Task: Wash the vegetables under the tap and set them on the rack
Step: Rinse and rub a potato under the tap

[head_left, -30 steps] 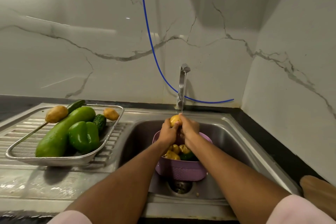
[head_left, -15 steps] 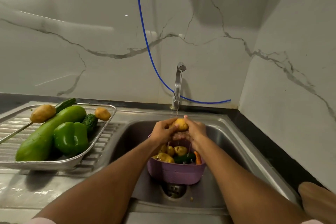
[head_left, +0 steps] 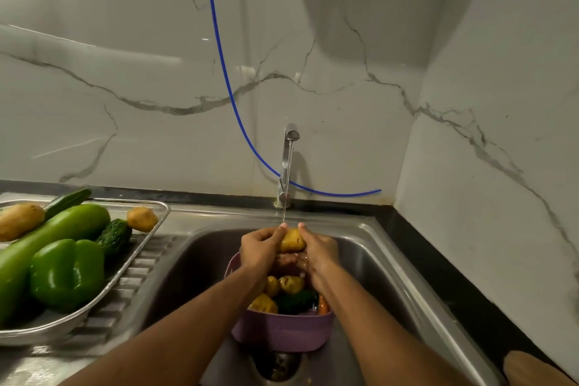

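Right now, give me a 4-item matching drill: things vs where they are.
Things:
1. yellow-brown potato under the stream
2. glossy green bell pepper
3. orange carrot
4. lilac plastic basket

Places:
A. standing in the steel sink basin
B. on the metal rack tray left of the sink
C. held between left hand and right hand
D. inside the basket, at its right edge

Pairs: 1-C, 2-B, 3-D, 4-A
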